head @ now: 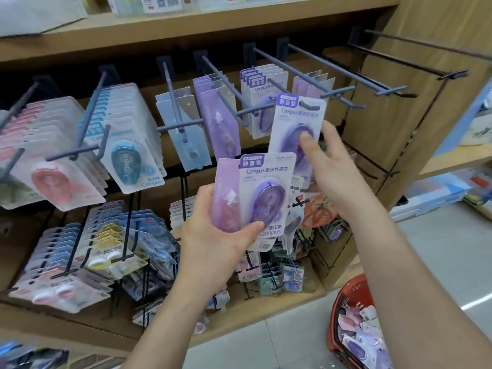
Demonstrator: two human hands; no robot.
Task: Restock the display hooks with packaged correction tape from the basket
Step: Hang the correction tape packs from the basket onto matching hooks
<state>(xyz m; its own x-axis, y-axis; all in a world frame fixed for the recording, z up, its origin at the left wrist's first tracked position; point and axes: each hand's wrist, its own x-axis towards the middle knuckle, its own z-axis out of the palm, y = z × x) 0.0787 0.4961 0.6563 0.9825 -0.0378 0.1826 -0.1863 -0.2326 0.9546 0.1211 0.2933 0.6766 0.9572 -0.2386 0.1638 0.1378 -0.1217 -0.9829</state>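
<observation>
We see both hands busy and held apart in front of the upper row of display hooks (181, 125). The right hand (338, 171) pinches 1 purple correction tape pack (292, 121), thumb on the clear blister at the front and fingers behind the card, holding it tilted a little to the right. The dark hang slot at the top of this card sits right at the tip of a blue-grey hook (277, 85); we cannot tell whether the tip has passed through it. Just behind, further back on that hook, hangs a row of matching purple packs (262, 83).

The left hand (213, 241) is lower and to the left, and grips 2 more packs fanned together. A second purple pack (266, 182) lies in front, with the thumb pressed across its lower edge. A pink-lilac pack (226, 193) is tucked behind it on the left, with the fingers curled round the backs.

The red basket (343, 307) stands on the pale floor (439, 249) at the lower right, well apart from the hooks, with loose purple and white packs (356, 342) heaped inside it.

Along the upper row to the left hang blue packs (127, 155) and pink packs (56, 169). To the right, dark wire hooks (452, 74) jut from the wooden panel (386, 115). A lower tier carries smaller mixed packs (80, 249), too blurred for us to read
</observation>
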